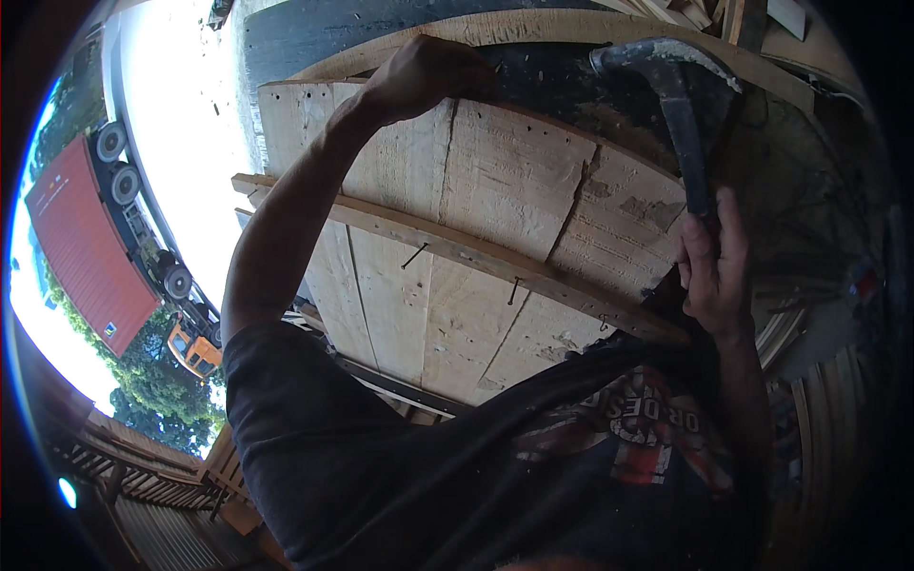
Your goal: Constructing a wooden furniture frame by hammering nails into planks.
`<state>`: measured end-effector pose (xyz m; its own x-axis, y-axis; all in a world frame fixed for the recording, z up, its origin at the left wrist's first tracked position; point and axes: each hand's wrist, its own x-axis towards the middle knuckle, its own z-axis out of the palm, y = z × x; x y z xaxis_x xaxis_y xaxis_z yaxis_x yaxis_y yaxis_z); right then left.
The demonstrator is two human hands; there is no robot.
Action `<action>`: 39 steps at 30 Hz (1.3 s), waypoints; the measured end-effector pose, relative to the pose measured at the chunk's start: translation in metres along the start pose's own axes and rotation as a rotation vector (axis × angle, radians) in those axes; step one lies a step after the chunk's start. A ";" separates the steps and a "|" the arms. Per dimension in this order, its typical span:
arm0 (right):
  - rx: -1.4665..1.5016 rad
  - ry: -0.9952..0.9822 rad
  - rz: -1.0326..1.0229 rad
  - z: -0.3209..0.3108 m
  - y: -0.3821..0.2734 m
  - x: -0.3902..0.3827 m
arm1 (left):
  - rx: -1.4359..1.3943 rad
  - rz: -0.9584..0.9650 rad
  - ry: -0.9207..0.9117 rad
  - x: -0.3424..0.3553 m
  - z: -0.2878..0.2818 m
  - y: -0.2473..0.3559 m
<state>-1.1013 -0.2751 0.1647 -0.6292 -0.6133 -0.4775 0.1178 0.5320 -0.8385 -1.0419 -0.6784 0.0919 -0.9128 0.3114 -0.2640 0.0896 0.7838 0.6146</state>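
Note:
My left hand (422, 68) reaches to the far edge of a planked wooden panel (500, 176), beside a curved wooden strip (533, 30); its fingers are curled, and whatever they hold is hidden. A batten (476, 249) crosses the panel, with two long nails (514, 290) sticking out of it. My right hand (714, 266), at the right, grips a claw hammer (681, 114) by its handle, the head raised above the panel's right end. A dark board (571, 95) lies behind the panel's far edge.
Wood offcuts (685, 14) are piled at the top right, and long boards (828, 419) lie at the lower right. Outside on the left stands a truck (195, 352) with a red container (90, 238). A slatted wooden structure (152, 457) fills the lower left.

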 end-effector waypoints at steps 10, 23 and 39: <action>0.339 0.043 0.096 0.061 -0.011 0.037 | 0.010 0.040 0.006 0.008 0.008 -0.004; 0.361 -0.177 0.270 0.045 -0.031 0.041 | -0.172 -0.236 -0.065 -0.003 0.003 0.009; 0.237 -0.052 0.156 0.019 -0.020 0.036 | -0.128 -0.106 0.000 -0.002 0.006 0.006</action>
<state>-1.1115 -0.3192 0.1589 -0.5501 -0.5669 -0.6132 0.3903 0.4746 -0.7890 -1.0372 -0.6717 0.0918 -0.9145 0.2302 -0.3327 -0.0591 0.7374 0.6729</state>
